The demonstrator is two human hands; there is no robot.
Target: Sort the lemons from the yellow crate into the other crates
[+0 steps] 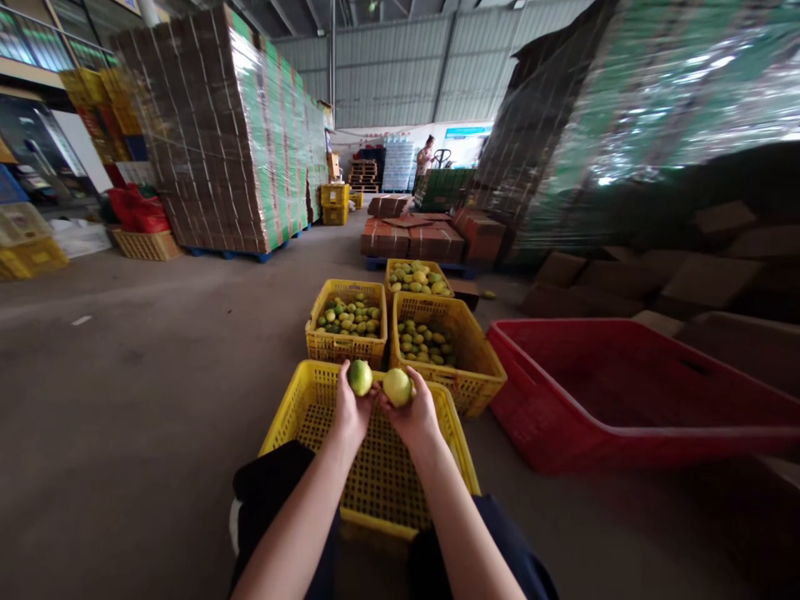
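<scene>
My left hand [350, 410] is closed around a green-and-yellow lemon [360, 377]. In my right hand [413, 417] is a paler yellow lemon [397, 387], gripped from below and the side. Both fruits are held up side by side, a small gap apart, over the far part of a yellow plastic crate [282, 417]. The slotted floor of that crate shows between my forearms. Just beyond it stand a left crate [346, 343] of green and yellow lemons [350, 317] and a right crate [450, 379] with more lemons [425, 343] in it.
Behind these is another crate of yellower lemons [417, 277]. A large red tub [543, 433] stands at the right, with flattened cardboard [712, 279] beyond. Wrapped pallet stacks [193, 142] rise on both sides. A person [425, 156] stands far back. Grey floor [156, 375] lies at left.
</scene>
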